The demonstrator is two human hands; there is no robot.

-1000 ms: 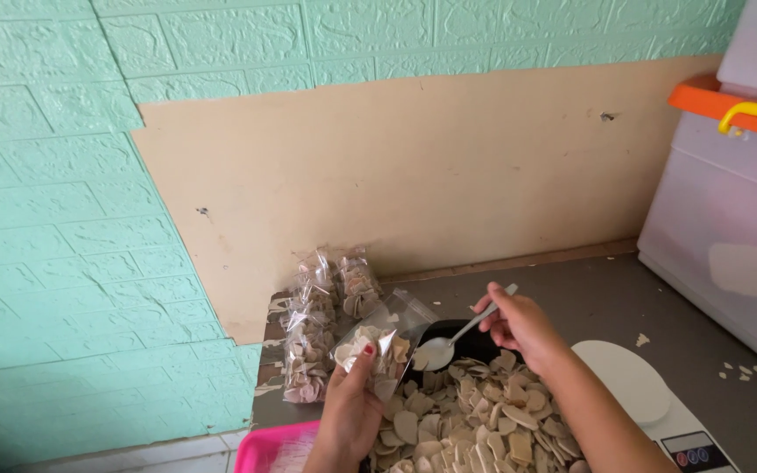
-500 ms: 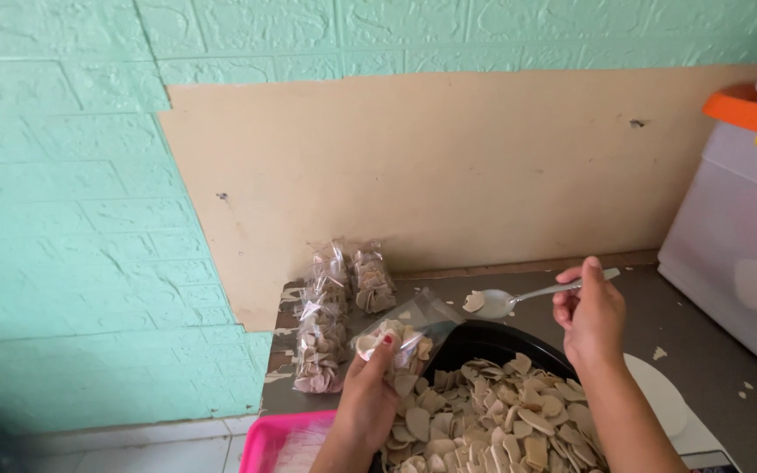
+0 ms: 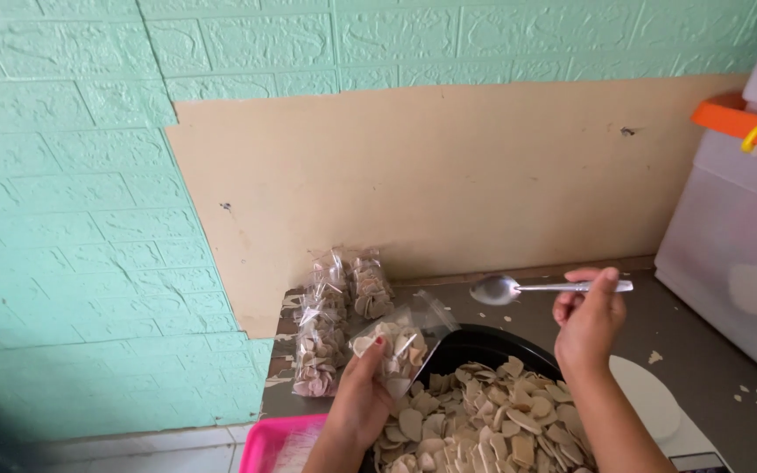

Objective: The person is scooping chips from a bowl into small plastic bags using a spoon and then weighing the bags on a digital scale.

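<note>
Biggest thing in view is the wall (image 3: 72,219), mint green brick-pattern panels filling the left and top of the frame, with a bare tan patch (image 3: 431,175) in the middle where the panels stop. At the right edge there's a frosted plastic storage bin (image 3: 729,254) with an orange rim and yellow latch. The grey counter (image 3: 659,307) runs along the bottom right, peeling a bit and dotted with pale crumbs, and a white scale (image 3: 650,394) sits just beside my right forearm.

Bottom centre is the black pan (image 3: 475,343) heaped with pale dry chips (image 3: 484,420). A pink tray (image 3: 278,442) corner pokes in at the bottom edge. Filled little bags (image 3: 335,315) are stacked against the wall, left of centre.

My left hand (image 3: 363,398) is clenched round a small clear bag (image 3: 400,337), about half full, mouth tilted toward the upper right, right over the pan's near rim. My right hand (image 3: 587,320) is pinching the handle of a metal spoon (image 3: 519,287), held level above the pan, bowl pointing left toward the bag and looking empty.

My tip, for what it's worth: keep the bag mouth propped wide and over the pan so strays drop back in, and take modest scoops, since these chips look like they'd snap.
</note>
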